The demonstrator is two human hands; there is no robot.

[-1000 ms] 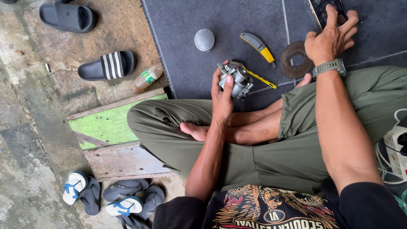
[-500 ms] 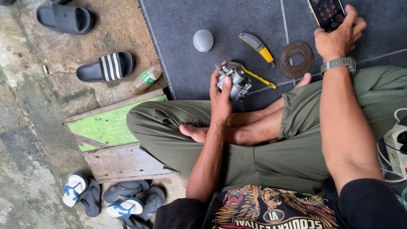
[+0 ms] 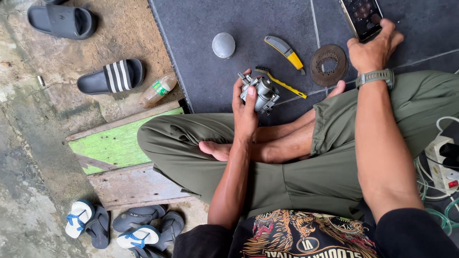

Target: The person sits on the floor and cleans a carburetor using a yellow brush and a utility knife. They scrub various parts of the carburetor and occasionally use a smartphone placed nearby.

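I sit cross-legged on a dark tiled floor. My left hand (image 3: 245,109) grips a small grey metal engine part (image 3: 259,93), like a carburettor, held above my shin. My right hand (image 3: 372,44), with a grey watch on the wrist, holds a dark smartphone (image 3: 361,16) over the floor at the upper right. A yellow-handled brush (image 3: 283,83) lies just right of the metal part. Beyond it lie a yellow and grey utility knife (image 3: 285,50), a rusty round disc with a toothed hole (image 3: 328,65) and a grey dome-shaped cap (image 3: 223,45).
A plastic bottle (image 3: 158,90) lies at the tile edge. Sandals sit on the dirt: a striped one (image 3: 111,76), a grey one (image 3: 60,20) and several at the bottom left (image 3: 122,229). A green wooden board (image 3: 112,143) lies by my knee. A power strip with cables (image 3: 442,165) is at the right.
My right hand has lifted the phone and moved slightly up and right. My left hand stays on the metal part.
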